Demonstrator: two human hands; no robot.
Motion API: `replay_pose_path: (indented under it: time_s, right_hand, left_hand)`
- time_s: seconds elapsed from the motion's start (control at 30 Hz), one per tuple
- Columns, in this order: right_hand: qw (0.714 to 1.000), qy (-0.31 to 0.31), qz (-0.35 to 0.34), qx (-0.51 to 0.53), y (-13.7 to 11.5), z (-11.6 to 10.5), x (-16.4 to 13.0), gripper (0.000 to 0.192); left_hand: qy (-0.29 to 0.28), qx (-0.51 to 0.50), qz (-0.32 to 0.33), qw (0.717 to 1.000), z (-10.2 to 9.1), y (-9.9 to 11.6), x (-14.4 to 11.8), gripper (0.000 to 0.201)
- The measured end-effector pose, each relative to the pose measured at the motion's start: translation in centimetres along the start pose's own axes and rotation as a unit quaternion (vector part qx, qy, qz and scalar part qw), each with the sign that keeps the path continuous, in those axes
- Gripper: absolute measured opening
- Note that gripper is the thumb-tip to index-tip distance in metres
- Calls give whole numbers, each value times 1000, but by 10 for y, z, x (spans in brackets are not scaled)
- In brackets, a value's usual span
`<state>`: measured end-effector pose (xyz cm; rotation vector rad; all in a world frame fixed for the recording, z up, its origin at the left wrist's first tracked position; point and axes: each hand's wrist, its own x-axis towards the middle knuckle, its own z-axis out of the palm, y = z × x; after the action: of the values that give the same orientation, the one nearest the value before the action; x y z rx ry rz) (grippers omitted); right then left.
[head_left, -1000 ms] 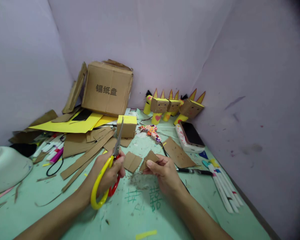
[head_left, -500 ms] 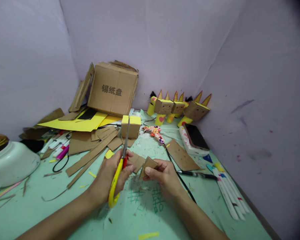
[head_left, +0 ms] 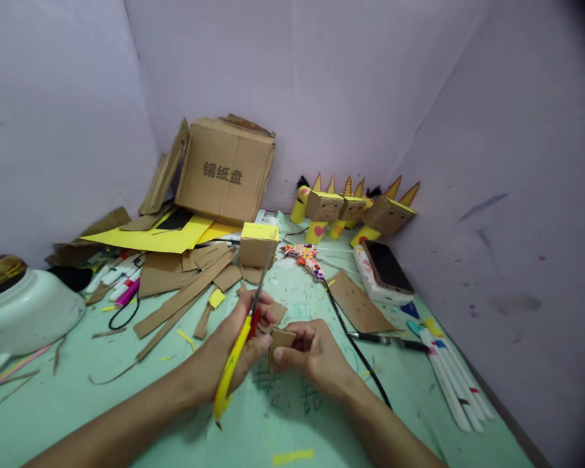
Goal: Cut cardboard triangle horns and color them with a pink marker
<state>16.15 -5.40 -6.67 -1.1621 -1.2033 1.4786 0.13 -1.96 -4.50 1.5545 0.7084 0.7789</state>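
Since a second ago both hands have been drawn closer together and a bit lower over the green table (head_left: pixel 127 390), and the scissor blades, pointing well up toward the small yellow-topped box (head_left: pixel 258 244) before, are now tipped in at the cardboard piece.

For this cut to go well, the big stuff should be sorted first: forearms kept resting low on the table so nothing wobbles, then the card fed into the blades rather than the blades being chased around it (short snips near the pivot are usually cleaner on thick card). Fingertips are best kept back from the cut line.

Pose-wise, the left hand (head_left: pixel 234 351) is clenched through the yellow scissors (head_left: pixel 236 357), wrist angled inward, blades rising toward the box. The right hand (head_left: pixel 312 354) is pinching the small cardboard piece (head_left: pixel 280 339) between thumb and curled fingers, held just above the table, right at the blades. Whether the blades are actually biting the edge can't be told from here.
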Motion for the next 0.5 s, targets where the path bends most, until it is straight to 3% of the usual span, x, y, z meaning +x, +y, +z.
replay_pose_path:
  time_s: [0.23,0.37,0.5]
  right_hand:
    - [998,-19,16,-61,0,3,-4,13]
    - [996,6,17,-85,-5,2,-3,16]
    - [997,75,9,-23,-10,-2,0,14]
  left_hand:
    - [24,100,-1,995,3,-3,-2,30]
    - [34,41,-19,998,4,-2,0,26]
    - [46,-31,-30,998,2,-4,4,29]
